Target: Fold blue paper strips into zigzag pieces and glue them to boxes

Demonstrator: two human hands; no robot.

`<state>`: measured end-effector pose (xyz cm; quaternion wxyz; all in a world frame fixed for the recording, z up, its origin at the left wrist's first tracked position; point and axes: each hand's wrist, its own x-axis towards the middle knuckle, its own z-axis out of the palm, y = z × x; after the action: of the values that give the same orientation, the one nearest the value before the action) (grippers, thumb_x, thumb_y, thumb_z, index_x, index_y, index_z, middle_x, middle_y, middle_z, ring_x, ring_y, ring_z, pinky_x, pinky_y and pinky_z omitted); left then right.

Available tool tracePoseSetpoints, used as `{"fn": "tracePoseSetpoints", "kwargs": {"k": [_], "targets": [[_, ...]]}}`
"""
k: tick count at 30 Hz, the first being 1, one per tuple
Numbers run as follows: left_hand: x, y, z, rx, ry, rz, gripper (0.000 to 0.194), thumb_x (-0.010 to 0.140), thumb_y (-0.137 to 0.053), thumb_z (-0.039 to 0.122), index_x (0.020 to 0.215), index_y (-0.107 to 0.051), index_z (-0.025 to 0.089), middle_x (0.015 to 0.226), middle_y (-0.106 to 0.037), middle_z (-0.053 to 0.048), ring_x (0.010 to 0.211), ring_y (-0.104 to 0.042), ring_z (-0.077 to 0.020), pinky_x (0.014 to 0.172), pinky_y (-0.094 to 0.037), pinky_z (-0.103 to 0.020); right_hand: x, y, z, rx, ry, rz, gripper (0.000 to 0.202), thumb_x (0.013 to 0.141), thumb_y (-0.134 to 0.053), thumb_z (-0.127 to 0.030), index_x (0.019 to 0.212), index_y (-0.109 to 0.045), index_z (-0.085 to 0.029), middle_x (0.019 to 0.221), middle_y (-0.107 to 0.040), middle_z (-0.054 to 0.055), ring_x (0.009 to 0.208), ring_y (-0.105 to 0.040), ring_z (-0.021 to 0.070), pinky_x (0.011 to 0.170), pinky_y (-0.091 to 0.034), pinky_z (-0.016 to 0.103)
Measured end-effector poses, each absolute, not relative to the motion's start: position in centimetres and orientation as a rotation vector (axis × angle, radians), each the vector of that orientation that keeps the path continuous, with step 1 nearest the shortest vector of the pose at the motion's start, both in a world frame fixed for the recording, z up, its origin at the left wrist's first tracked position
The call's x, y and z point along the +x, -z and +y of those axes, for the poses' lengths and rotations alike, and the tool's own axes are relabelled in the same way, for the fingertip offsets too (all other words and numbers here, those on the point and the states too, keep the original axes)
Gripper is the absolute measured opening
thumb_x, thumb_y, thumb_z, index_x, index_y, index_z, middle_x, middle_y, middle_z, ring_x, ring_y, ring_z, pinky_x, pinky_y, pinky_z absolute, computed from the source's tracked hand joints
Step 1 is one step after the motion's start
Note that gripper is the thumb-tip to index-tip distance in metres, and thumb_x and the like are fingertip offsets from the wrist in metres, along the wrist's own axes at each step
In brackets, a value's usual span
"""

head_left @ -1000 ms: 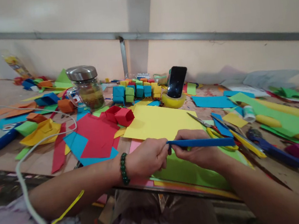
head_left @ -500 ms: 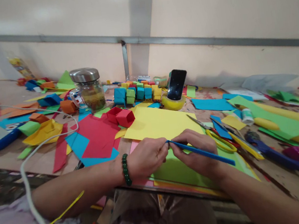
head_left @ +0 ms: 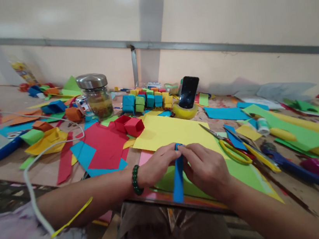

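Between my two hands a narrow blue paper strip (head_left: 178, 181) hangs down toward the table's front edge, its top end pinched. My left hand (head_left: 159, 165), below a green bead bracelet (head_left: 136, 180), has its thumb and fingers closed on the strip's top from the left. From the right, my right hand (head_left: 205, 165) grips the same end with bent fingers; part of the fold is hidden by the fingertips. Beneath the hands lie green paper (head_left: 240, 173) and a yellow sheet (head_left: 169, 128).
Yellow-handled scissors (head_left: 234, 152) and a yellow cutter (head_left: 261, 157) lie to the right. Red paper boxes (head_left: 134, 127) and a red sheet (head_left: 105, 144) are on the left. Farther back stand a lidded glass jar (head_left: 98, 100), small paper cubes (head_left: 140, 104) and a phone (head_left: 189, 92) on yellow tape (head_left: 186, 111).
The blue strip has swung from pointing right across my right hand to hanging down between both hands. My right hand has turned, its back now more toward the camera.
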<state>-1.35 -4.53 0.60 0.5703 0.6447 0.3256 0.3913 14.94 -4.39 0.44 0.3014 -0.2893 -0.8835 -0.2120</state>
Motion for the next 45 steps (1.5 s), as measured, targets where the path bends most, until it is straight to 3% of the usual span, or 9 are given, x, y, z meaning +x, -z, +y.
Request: {"fn": "tracePoseSetpoints", "kwargs": {"k": [3, 6, 11, 18, 25, 30, 33, 36, 45], "targets": [[-1.4, -0.6, -4.4, 1.400, -1.014, 0.694, 0.024, 0.087, -0.047, 0.039, 0.082, -0.049, 0.015, 0.081, -0.051, -0.001, 0.079, -0.049, -0.0130, 0.080, -0.044, -0.028, 15.2, -0.5, -4.2, -0.668, 0.387, -2.331, 0.022, 0.080, -0.049, -0.005, 0.097, -0.061, -0.012, 0.086, -0.063, 0.012, 0.079, -0.059, 0.0213, 0.069, -0.049, 0.034], [-1.6, -0.5, -4.3, 1.400, -0.997, 0.636, 0.032, 0.086, -0.053, 0.045, 0.091, -0.054, 0.014, 0.086, -0.058, -0.004, 0.084, -0.056, -0.0152, 0.083, -0.046, -0.031, 15.9, -0.9, -3.8, -0.605, -0.055, -2.173, 0.032, 0.079, -0.049, -0.003, 0.106, -0.059, -0.018, 0.090, -0.061, 0.008, 0.081, -0.059, 0.0183, 0.069, -0.051, 0.032], [-1.9, -0.6, -4.6, 1.535, -0.963, 0.622, 0.033, 0.090, -0.049, 0.044, 0.097, -0.056, 0.013, 0.090, -0.065, -0.008, 0.088, -0.062, -0.0175, 0.081, -0.048, -0.031, 16.6, -1.7, -3.5, -0.692, -0.420, -1.929, 0.018, 0.079, -0.060, -0.012, 0.094, -0.060, -0.021, 0.077, -0.057, 0.002, 0.071, -0.055, 0.0149, 0.061, -0.048, 0.029], [-2.0, -1.1, -5.0, 1.497, -0.927, 0.627, 0.021, 0.093, -0.041, 0.032, 0.100, -0.052, 0.016, 0.092, -0.064, -0.007, 0.087, -0.062, -0.0161, 0.080, -0.050, -0.030, 16.7, -1.8, -3.5, -0.569, -0.079, -2.216, 0.049, 0.071, -0.063, -0.009, 0.118, -0.056, -0.023, 0.110, -0.058, 0.009, 0.098, -0.057, 0.0216, 0.081, -0.052, 0.037], [-2.0, 0.2, -4.2, 1.499, -0.818, 0.672, 0.014, 0.086, -0.042, 0.026, 0.094, -0.050, 0.017, 0.100, -0.060, -0.006, 0.093, -0.055, -0.0165, 0.084, -0.048, -0.032, 16.5, -1.3, -3.6, -0.519, 0.399, -2.296, 0.027, 0.080, -0.065, -0.022, 0.107, -0.064, -0.023, 0.094, -0.069, 0.006, 0.086, -0.060, 0.0207, 0.077, -0.050, 0.036], [-1.7, 0.5, -4.4, 1.377, -0.755, 0.591, 0.038, 0.095, -0.028, 0.043, 0.091, -0.052, 0.014, 0.084, -0.065, -0.009, 0.081, -0.064, -0.0174, 0.080, -0.049, -0.034, 16.0, -1.8, -3.5, -0.742, -0.191, -2.059, 0.007, 0.080, -0.062, -0.022, 0.081, -0.069, -0.020, 0.073, -0.066, 0.005, 0.067, -0.058, 0.0166, 0.061, -0.048, 0.031], [-1.6, 0.1, -4.5, 1.433, -0.737, 0.671, 0.039, 0.093, -0.035, 0.048, 0.086, -0.051, 0.013, 0.073, -0.065, -0.008, 0.068, -0.065, -0.0163, 0.072, -0.051, -0.032, 16.1, -2.0, -2.8, -0.905, -0.793, -1.912, 0.023, 0.081, -0.059, -0.026, 0.061, -0.065, -0.016, 0.060, -0.061, 0.001, 0.056, -0.056, 0.0130, 0.053, -0.045, 0.026], [-1.7, -0.2, -4.5, 1.487, -0.681, 0.754, 0.036, 0.091, -0.040, 0.048, 0.080, -0.049, 0.014, 0.061, -0.062, -0.003, 0.055, -0.062, -0.0133, 0.058, -0.050, -0.026, 16.5, -2.1, -1.8, -1.015, -1.152, -1.800, 0.018, 0.074, -0.064, -0.029, 0.064, -0.066, -0.015, 0.057, -0.060, -0.001, 0.053, -0.052, 0.0108, 0.050, -0.042, 0.023], [-2.1, 0.1, -3.7, 1.151, -0.626, 0.649, 0.031, 0.083, -0.056, 0.044, 0.081, -0.055, 0.012, 0.058, -0.066, -0.004, 0.052, -0.063, -0.0136, 0.058, -0.051, -0.026, 16.5, -2.0, -1.5, -1.173, -1.231, -1.673, 0.026, 0.071, -0.070, -0.039, 0.071, -0.067, -0.014, 0.053, -0.060, -0.001, 0.051, -0.054, 0.0104, 0.052, -0.042, 0.023]]}}
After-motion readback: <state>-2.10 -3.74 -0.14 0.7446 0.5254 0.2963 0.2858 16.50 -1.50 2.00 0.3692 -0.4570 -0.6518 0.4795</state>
